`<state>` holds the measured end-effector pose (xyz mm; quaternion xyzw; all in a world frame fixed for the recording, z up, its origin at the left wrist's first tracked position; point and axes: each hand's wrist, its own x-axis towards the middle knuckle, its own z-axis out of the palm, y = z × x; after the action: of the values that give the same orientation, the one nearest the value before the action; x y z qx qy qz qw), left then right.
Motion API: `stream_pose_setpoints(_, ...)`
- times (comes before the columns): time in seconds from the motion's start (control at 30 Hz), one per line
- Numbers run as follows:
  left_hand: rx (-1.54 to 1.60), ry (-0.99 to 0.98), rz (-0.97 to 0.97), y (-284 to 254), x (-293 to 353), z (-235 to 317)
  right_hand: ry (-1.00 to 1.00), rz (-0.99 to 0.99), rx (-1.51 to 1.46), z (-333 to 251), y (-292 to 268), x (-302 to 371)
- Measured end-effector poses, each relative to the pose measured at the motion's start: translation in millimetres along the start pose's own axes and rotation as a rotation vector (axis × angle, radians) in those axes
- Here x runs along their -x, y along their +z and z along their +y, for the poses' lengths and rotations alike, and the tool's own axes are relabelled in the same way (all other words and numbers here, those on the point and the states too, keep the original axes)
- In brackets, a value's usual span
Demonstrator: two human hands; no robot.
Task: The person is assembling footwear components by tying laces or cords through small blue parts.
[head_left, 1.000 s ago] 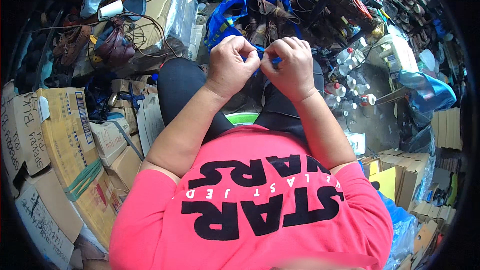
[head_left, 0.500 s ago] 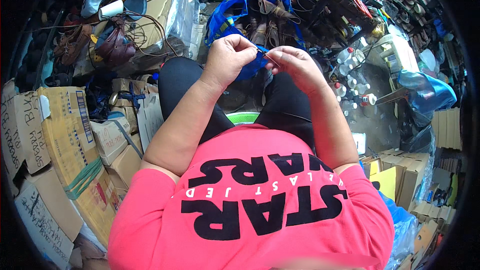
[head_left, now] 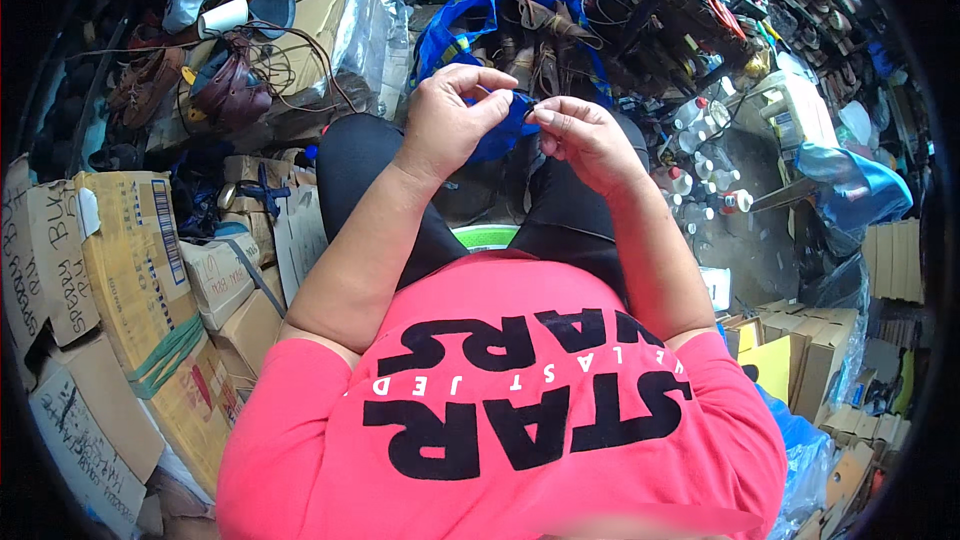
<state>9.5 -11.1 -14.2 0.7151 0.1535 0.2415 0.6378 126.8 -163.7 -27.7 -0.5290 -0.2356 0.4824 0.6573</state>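
Both of my hands are raised over my knees, in front of a blue bag (head_left: 440, 35). My left hand (head_left: 458, 122) has its thumb and forefinger slightly apart at the tips, and I see nothing held between them. Close by on the right, my right hand (head_left: 590, 145) pinches a small, thin dark piece (head_left: 530, 112) between thumb and forefinger. That piece is too small to name and partly hidden by the fingertips. Several brown leather-like pieces (head_left: 520, 65) stand in the blue bag just beyond my hands.
Cardboard boxes (head_left: 130, 240) are stacked at my left. A bench with a maroon shoe upper (head_left: 232, 90), a white cup (head_left: 222, 18) and loose cords stands far left. Several small bottles (head_left: 700, 175) and a white jug (head_left: 800, 110) are on the right. A green-rimmed seat (head_left: 485, 237) shows beneath me.
My left thumb and forefinger have parted and drawn slightly away from the right fingertips. The right hand has shifted only a little and keeps its pinch.
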Motion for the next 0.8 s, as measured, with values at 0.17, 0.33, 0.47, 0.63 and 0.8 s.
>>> stream_pose_setpoints(0.17, -0.325, 0.234, 0.079, 2, 3, 8, 0.011, -0.024, -0.065, 3, 0, -2)
stream_pose_setpoints(0.33, -0.232, 0.214, 0.113, -2, -2, -10, 0.011, -0.029, -0.076, 5, 3, -3)
stream_pose_setpoints(0.47, 0.020, 0.042, 0.044, 0, -1, -7, -0.072, 0.018, 0.117, 2, 6, -1)
stream_pose_setpoints(0.63, 0.264, -0.095, -0.026, 2, 0, -8, -0.111, 0.045, 0.210, 0, 11, 0)
stream_pose_setpoints(0.8, 0.337, -0.131, -0.053, 1, -1, -8, -0.143, 0.065, 0.208, 2, 12, 0)
